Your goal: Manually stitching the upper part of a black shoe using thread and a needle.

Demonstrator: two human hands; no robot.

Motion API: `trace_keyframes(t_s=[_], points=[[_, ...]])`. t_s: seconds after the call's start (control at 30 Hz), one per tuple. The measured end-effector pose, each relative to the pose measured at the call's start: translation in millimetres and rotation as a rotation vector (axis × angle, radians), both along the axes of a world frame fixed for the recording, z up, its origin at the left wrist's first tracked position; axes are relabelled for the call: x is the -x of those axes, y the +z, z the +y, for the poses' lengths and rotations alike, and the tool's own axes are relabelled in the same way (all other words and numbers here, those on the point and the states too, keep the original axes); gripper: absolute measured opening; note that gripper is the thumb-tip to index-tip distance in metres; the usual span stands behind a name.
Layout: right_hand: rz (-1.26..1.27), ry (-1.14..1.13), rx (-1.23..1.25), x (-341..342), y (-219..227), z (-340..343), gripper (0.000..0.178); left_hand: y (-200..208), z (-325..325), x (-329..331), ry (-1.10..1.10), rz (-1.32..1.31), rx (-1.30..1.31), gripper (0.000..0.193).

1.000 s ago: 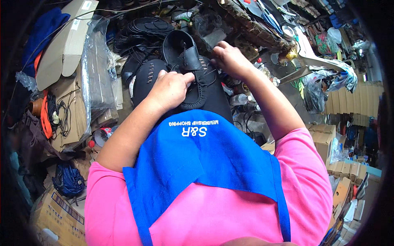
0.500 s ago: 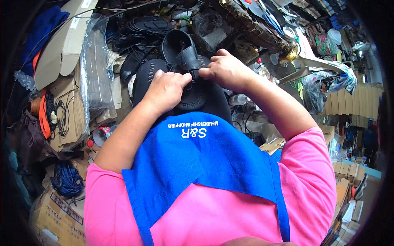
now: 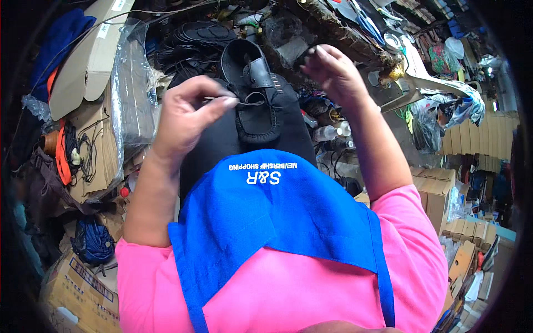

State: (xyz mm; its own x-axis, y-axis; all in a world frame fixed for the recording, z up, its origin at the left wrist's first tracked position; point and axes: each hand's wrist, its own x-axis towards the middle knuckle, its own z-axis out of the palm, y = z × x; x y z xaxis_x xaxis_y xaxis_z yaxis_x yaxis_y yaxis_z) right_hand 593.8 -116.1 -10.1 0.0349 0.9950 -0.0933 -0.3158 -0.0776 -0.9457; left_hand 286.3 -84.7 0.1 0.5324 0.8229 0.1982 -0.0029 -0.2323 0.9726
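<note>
the black shoe point(image 3: 258, 129) rests mid-lap point(image 3: 294, 130), toe near the apron point(image 3: 266, 213); it looks light and pliant, best held by its sidewalls. the left hand point(image 3: 189, 111) has fingers narrowed, seemingly pinching a thin cord point(image 3: 255, 104); the right hand point(image 3: 338, 75) blurs, grip untellable. clear bottle point(image 3: 325, 134) past the lap's right edge, contents unclear.

seen from above, a person in a pink shirt point(image 3: 311, 294) and blue apron point(image 3: 277, 216) has a black shoe point(image 3: 258, 80) with a stitched edge on the lap, upper centre of the frame. the blurred left hand point(image 3: 191, 111), left of the shoe, pinches a thin cord point(image 3: 251, 104) reaching to it; the right hand point(image 3: 336, 75) is raised to its right, apart from it, fingers curled. cardboard point(image 3: 83, 61) leans at upper left, a dark blue bag point(image 3: 92, 241) lower left.
</note>
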Motion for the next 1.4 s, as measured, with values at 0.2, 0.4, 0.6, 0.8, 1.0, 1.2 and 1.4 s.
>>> trace_keyframes(t_s=[0.2, 0.4, 0.6, 0.8, 1.0, 1.2, 1.4], points=[[0.286, 0.187, 0.013, 22, -6, 5, 0.025, -21, -17, -18, -0.285, -0.654, 0.469, 0.018], [-0.549, -0.461, 0.188, -103, -5, -57, 0.024, -87, 31, 168, 0.305, -0.357, 0.332, 0.013], [-1.024, 0.054, -0.063, -51, -20, -42, 0.023, -42, 22, 54, 0.103, 0.426, -0.133, 0.016], [-1.024, 0.321, -0.097, 23, -7, -3, 0.014, -64, 39, -45, -0.075, 0.457, -0.434, 0.049], [-1.163, 0.384, -0.228, 15, -15, 6, 0.014, -85, 62, -74, -0.081, 0.265, -0.046, 0.072], [-1.196, 0.444, -0.256, 8, -18, 11, 0.017, -72, 64, -78, -0.13, 0.372, 0.053, 0.057], [-1.137, 0.486, -0.259, 15, -24, 7, 0.018, -67, 57, -74, -0.408, 0.077, 0.391, 0.035]])
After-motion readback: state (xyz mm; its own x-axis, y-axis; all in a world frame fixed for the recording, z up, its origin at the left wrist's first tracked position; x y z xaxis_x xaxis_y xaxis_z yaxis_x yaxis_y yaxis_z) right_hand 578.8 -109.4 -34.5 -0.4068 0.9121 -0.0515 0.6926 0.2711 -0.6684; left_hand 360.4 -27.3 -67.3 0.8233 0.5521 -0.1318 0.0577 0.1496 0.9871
